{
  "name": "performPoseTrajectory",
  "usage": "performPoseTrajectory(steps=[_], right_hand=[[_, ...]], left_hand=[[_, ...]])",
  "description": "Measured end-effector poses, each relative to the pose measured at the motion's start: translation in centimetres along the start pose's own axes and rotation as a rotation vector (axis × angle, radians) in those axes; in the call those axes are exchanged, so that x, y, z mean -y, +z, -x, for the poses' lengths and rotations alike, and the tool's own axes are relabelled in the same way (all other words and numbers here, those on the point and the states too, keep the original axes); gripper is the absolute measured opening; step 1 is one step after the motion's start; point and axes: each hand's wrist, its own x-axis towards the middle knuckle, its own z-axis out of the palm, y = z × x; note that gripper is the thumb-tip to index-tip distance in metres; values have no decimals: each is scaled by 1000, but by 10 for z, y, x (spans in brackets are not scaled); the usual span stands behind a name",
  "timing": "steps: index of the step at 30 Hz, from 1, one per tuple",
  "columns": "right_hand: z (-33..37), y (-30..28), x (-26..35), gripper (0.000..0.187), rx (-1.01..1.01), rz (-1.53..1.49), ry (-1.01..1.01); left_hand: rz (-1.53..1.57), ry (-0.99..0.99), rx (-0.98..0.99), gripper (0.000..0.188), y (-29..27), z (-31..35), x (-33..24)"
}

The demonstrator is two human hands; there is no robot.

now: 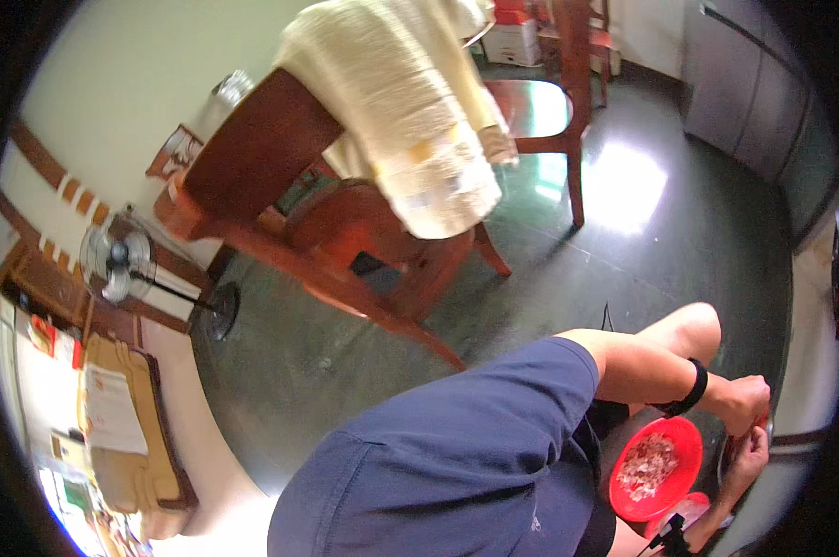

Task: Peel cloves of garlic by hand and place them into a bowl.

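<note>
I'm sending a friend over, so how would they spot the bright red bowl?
Find the navy shirt filling the picture's lower middle. Just right of it sits the red bowl. Unlike the paler container below, it is bright red, with brownish-white bits inside.

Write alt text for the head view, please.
A person's left hand and right hand meet beside a red bowl of pale, reddish pieces; what they hold is unclear. A yellowish towel hangs over a wooden chair.

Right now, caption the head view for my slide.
Left hand and right hand, close together beside a red bowl of pale pieces.
</note>
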Motion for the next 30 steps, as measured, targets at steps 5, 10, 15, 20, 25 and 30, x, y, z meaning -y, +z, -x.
performPoseTrajectory(steps=[5,10,15,20,25,30], right_hand=[[13,15,15,10,-33,-55,-218],[25,22,65,10,64,-133,-206],[40,4,44,13,-22,-93,-187],[48,16,50,21,-269,-168,-94],[48,29,89,10,-408,-654,59],[78,-5,87,12,-574,-847,50]], left_hand=[[-128,1,25,11,-22,32,-20],[-110,-59,-67,9,-31,50,-30],[-107,-8,58,19,-24,43,-44],[-73,18,184,29,-27,22,-30],[808,-97,400,47,-36,3,-15],[992,-169,682,36,22,-40,-26]])
